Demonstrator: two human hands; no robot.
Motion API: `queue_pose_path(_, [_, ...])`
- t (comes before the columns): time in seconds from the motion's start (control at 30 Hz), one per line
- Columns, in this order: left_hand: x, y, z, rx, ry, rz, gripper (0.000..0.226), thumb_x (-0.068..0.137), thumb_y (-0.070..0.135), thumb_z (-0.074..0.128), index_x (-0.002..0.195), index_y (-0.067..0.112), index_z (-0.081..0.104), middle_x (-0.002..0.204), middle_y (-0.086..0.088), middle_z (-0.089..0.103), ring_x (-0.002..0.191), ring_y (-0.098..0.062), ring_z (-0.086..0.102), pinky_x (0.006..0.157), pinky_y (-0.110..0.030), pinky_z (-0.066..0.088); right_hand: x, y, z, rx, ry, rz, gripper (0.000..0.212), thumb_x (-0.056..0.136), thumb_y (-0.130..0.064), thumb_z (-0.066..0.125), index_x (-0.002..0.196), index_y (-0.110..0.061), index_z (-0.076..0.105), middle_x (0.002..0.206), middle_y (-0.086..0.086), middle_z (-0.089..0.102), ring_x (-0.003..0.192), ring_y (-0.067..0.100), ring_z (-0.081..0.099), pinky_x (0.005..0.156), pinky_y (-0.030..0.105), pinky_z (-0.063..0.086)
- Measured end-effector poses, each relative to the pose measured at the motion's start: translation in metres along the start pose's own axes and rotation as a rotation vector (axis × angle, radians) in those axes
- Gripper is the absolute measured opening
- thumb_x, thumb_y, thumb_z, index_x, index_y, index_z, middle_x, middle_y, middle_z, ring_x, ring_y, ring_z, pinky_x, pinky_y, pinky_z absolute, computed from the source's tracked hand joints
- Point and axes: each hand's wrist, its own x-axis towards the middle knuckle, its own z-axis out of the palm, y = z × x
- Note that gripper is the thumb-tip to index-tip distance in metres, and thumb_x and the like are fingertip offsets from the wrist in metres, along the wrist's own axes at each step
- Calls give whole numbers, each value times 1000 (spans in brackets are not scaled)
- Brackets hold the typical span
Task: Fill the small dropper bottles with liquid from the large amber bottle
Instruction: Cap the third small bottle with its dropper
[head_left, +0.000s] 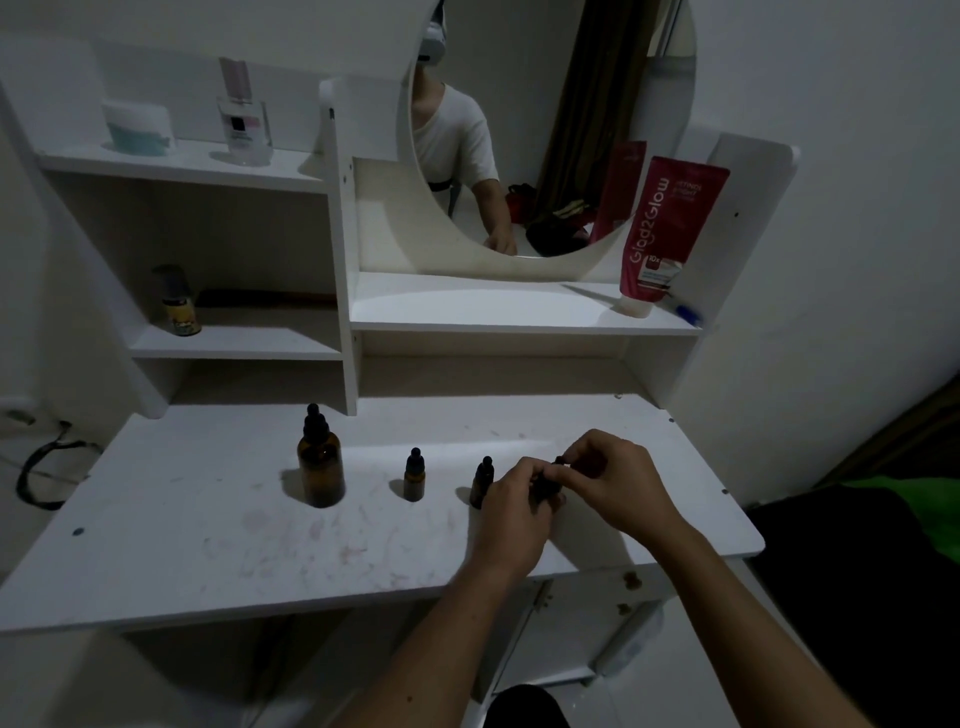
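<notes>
While both hands met over the right part of the white table, a third small dropper bottle sat almost hidden between them: the left hand curled round its dark body and the right hand pinched its black cap. Two more small bottles, capped, stood upright to the left. One large amber bottle, black dropper on, stood farthest left.
</notes>
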Motion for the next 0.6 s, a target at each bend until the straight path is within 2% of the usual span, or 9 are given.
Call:
queue_pose_path(0.1, [-1, 3, 0, 22, -3, -11, 27, 99, 19, 67, 122, 33, 61, 112, 23, 65, 106, 8, 60, 94, -18, 52, -4, 3, -6, 90, -27, -65, 21, 93, -30, 76, 114, -27, 75, 106, -17, 74, 96, -3, 70, 87, 13, 56])
queue_pose_path(0.17, [-2, 5, 0, 43, 2, -16, 25, 100, 24, 67, 121, 34, 61, 109, 24, 63, 103, 9, 59, 92, -15, 50, -6, 5, -7, 101, -62, -82, 24, 96, -18, 73, 119, -26, 76, 111, -18, 75, 103, -5, 70, 94, 13, 54])
queue_pose_path(0.23, [-4, 5, 0, 54, 5, -15, 24, 100, 25, 67, 121, 33, 60, 107, 26, 62, 102, 11, 58, 89, -13, 48, -8, 6, -4, 101, -48, -64, 22, 94, -15, 75, 113, -26, 78, 105, -18, 76, 100, -6, 70, 92, 12, 54])
queue_pose_path(0.3, [-4, 6, 0, 48, 3, -16, 25, 100, 21, 66, 122, 30, 60, 107, 23, 63, 101, 9, 58, 89, -14, 48, -8, 7, 0, 117, 2, -23, 12, 89, -22, 81, 99, -26, 78, 92, -17, 76, 91, -6, 69, 82, 10, 55])
queue_pose_path(0.37, [-4, 7, -1, 50, -1, -17, 26, 100, 19, 66, 123, 29, 61, 109, 19, 66, 101, 6, 60, 91, -16, 50, -8, 9, 0, 118, 48, -7, 12, 84, -29, 85, 90, -27, 74, 84, -14, 74, 84, -2, 69, 75, 10, 53])
queue_pose_path(0.43, [-4, 7, -1, 55, 2, -10, 26, 99, 20, 67, 123, 30, 61, 110, 18, 69, 103, 5, 62, 92, -18, 51, -8, 11, -3, 145, 72, -35, 15, 86, -28, 84, 97, -27, 73, 91, -14, 74, 88, -1, 69, 80, 11, 55])
queue_pose_path(0.53, [-4, 8, 0, 68, 15, -9, 26, 99, 24, 68, 123, 30, 61, 113, 20, 67, 106, 5, 60, 93, -14, 47, -8, 9, -8, 156, -19, -102, 25, 95, -19, 74, 119, -27, 74, 114, -18, 74, 104, -3, 69, 92, 12, 54])
queue_pose_path(0.6, [-4, 8, 0, 68, 11, -10, 26, 99, 24, 67, 124, 28, 61, 112, 20, 65, 102, 9, 58, 87, -7, 45, -6, 7, -8, 119, -70, -105, 24, 95, -15, 73, 115, -27, 77, 108, -18, 76, 101, -3, 70, 91, 12, 53])
